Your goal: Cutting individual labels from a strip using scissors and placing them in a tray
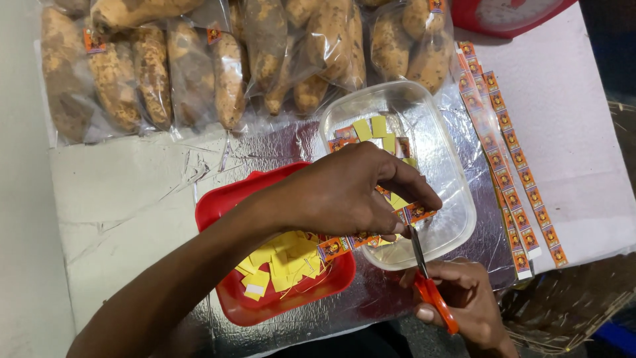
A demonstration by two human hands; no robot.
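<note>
My left hand point(351, 192) pinches a strip of small orange picture stickers point(371, 235) and holds it over the edge of a clear plastic tub point(450, 166). My right hand point(464, 308) grips orange-handled scissors point(427, 278), whose blades point up at the strip just below my left thumb. Several cut stickers and yellow backing squares point(374, 129) lie inside the tub. A red tray point(228, 205) under my left forearm holds a heap of yellow paper scraps point(285, 262).
Clear bags of brown sweet potatoes point(199, 59) line the far edge of the foil-covered table point(132, 192). Long uncut sticker strips point(510, 159) lie on the white surface at right. A red scale point(510, 13) shows at top right.
</note>
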